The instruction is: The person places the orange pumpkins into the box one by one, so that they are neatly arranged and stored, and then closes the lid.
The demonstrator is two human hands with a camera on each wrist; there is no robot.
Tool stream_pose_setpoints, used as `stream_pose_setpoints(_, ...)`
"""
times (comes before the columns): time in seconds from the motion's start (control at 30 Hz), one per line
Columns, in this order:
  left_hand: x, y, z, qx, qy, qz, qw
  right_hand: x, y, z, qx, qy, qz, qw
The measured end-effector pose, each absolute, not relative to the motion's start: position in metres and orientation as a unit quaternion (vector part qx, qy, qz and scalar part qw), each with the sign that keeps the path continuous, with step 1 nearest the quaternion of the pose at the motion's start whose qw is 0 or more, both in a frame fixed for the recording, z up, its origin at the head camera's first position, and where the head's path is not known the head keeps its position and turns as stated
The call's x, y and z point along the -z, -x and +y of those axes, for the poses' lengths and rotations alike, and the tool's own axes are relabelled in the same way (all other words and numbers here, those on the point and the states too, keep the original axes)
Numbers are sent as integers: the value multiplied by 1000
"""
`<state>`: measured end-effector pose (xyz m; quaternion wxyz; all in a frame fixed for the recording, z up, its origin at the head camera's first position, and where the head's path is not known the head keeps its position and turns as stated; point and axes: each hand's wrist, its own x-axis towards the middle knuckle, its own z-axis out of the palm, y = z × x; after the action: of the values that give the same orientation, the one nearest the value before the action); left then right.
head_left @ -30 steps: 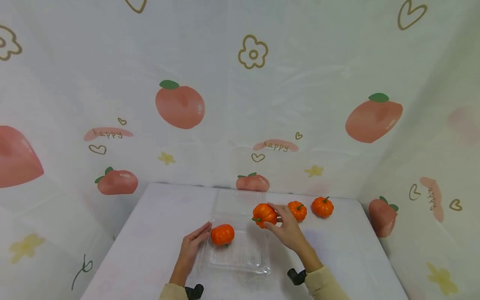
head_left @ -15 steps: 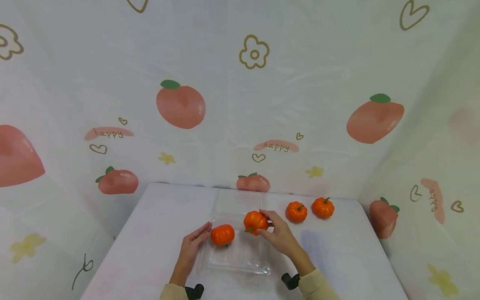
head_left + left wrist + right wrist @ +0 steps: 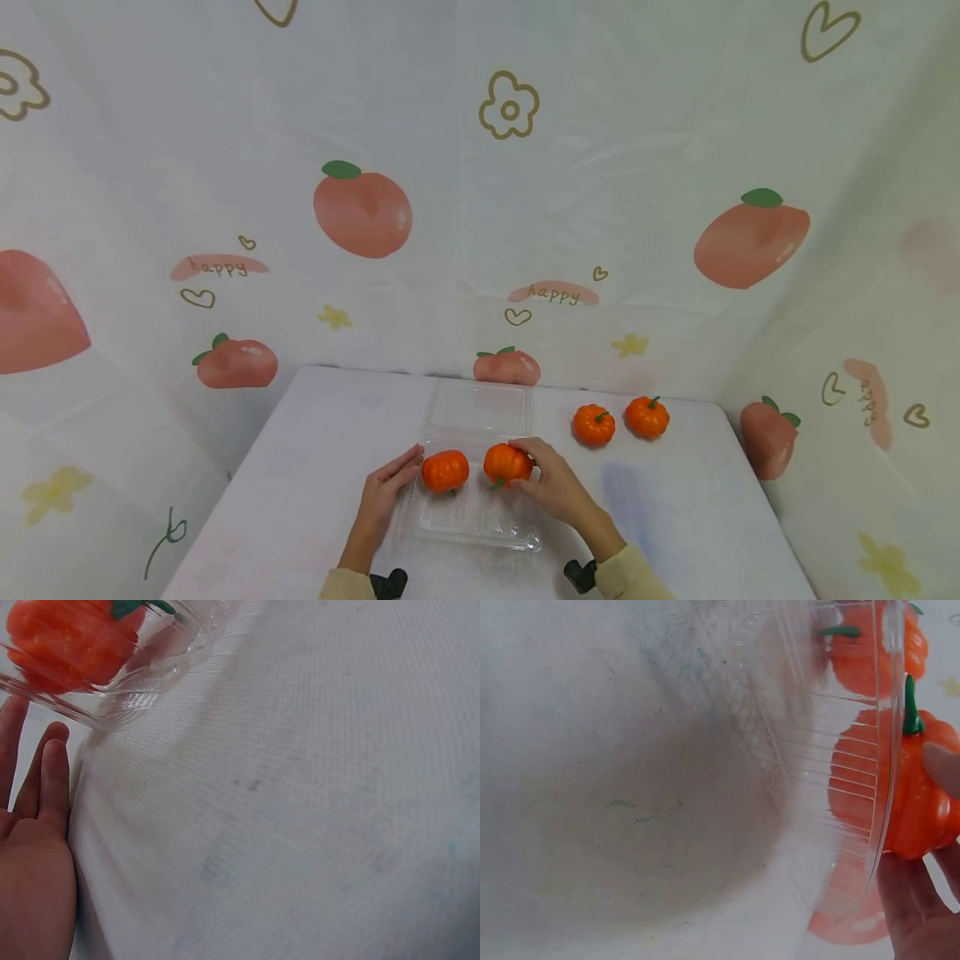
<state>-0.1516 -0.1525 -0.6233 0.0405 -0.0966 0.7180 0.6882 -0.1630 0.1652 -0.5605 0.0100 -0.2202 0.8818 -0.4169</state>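
A clear plastic clamshell box (image 3: 476, 533) lies on the table with its lid folded back. In its left half rests a small orange pumpkin (image 3: 446, 472) with a green stem, which the left wrist view shows through the box wall. My left hand (image 3: 384, 492), fingers extended, touches the box's left side. A second orange pumpkin (image 3: 504, 462) is at the right half of the box, gripped by my right hand (image 3: 558, 487) between thumb and fingers. In the right wrist view the thumb presses that pumpkin (image 3: 922, 791) near its green stem, partly behind the clear wall.
Two more orange pumpkins, one nearer the box (image 3: 593, 426) and one farther right (image 3: 647, 417), stand at the back right of the white-covered table (image 3: 300, 483). The box lid (image 3: 480, 407) lies toward the back edge. A printed curtain (image 3: 450, 208) hangs behind and around the table.
My right hand has carried its pumpkin left, down and toward me, from above the box's back right corner into its right half. My left hand has stayed at the box's side.
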Motion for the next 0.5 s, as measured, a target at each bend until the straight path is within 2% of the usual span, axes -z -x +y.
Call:
stream_pose_setpoints(0.23, 620, 151, -151, -699, 106, 706, 50, 563, 166, 160, 357, 218, 908, 8)
stream_pose_setpoints(0.5, 618, 153, -152, -698, 111, 705, 52, 562, 169, 156, 331, 209, 919, 39)
